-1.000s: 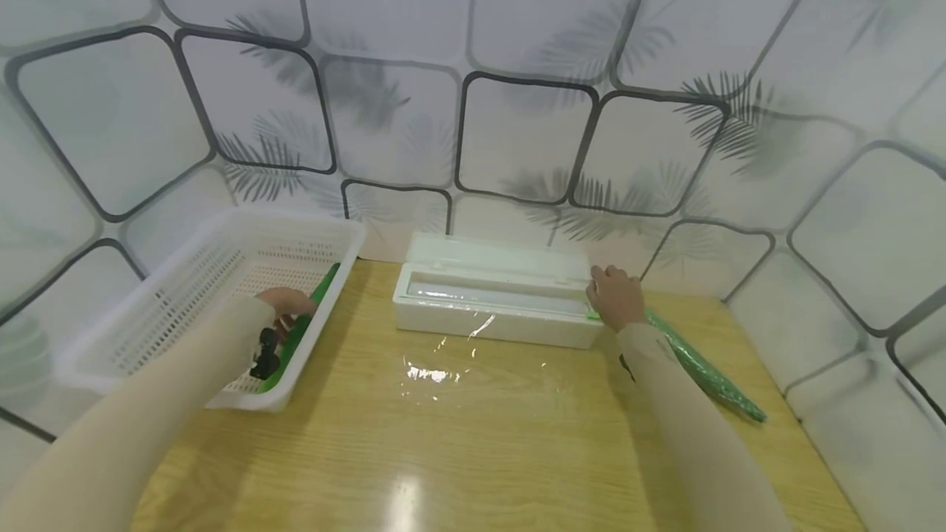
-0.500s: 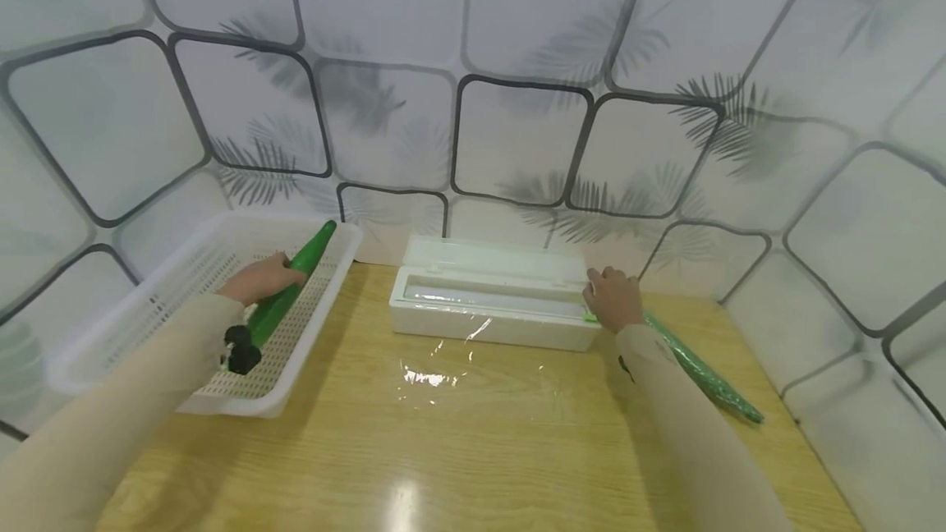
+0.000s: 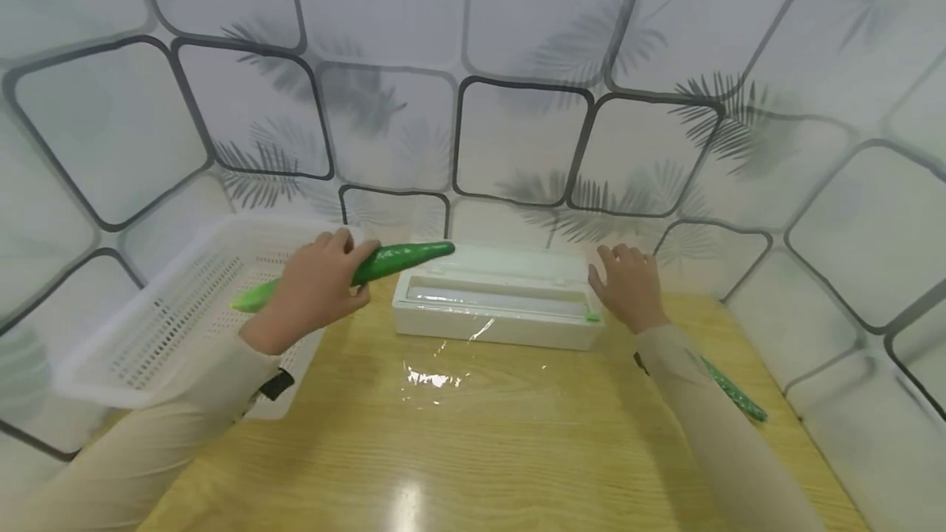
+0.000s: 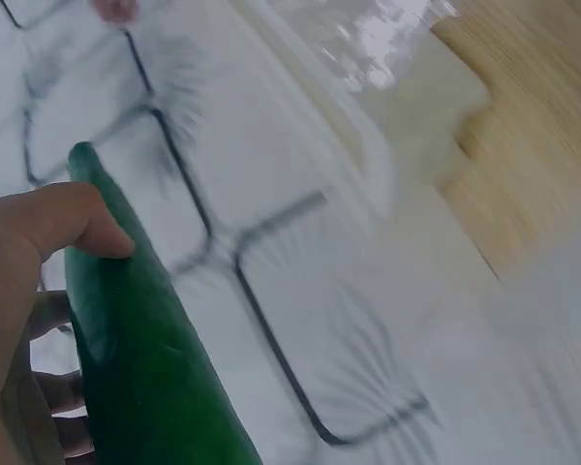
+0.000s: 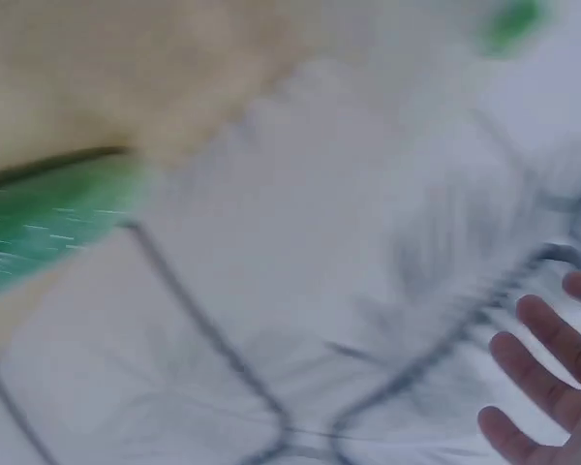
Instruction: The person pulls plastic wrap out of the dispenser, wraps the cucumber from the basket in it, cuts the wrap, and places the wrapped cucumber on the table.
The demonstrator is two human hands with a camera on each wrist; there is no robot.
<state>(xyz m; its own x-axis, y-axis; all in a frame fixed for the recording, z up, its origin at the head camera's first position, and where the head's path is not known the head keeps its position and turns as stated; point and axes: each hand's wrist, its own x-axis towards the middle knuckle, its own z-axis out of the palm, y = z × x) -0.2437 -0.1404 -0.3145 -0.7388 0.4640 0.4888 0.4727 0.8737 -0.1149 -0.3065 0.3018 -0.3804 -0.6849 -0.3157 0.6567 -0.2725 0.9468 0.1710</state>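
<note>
My left hand [image 3: 314, 290] grips a green cucumber [image 3: 406, 259] around its middle, above the right rim of the white basket. In the left wrist view the thumb lies along the cucumber [image 4: 145, 349], with the other fingers curled beneath. A white cling film dispenser [image 3: 495, 333] stands against the wall, lid raised, a green slider [image 3: 592, 317] at its right end. Clear film [image 3: 436, 380] spreads from it over the table. Beside that right end, my right hand [image 3: 628, 286] is raised with fingers spread, holding nothing, as the right wrist view also shows.
A white perforated basket [image 3: 96, 388] sits at the left. On the right lies a film-wrapped cucumber [image 3: 735, 391], partly hidden by my right forearm. The patterned wall [image 3: 525, 138] closes off the back and sides of the wooden table [image 3: 473, 466].
My left hand has lifted the cucumber out of the basket and carried it right, toward the dispenser. My right hand has come off the dispenser's right end and moved slightly right.
</note>
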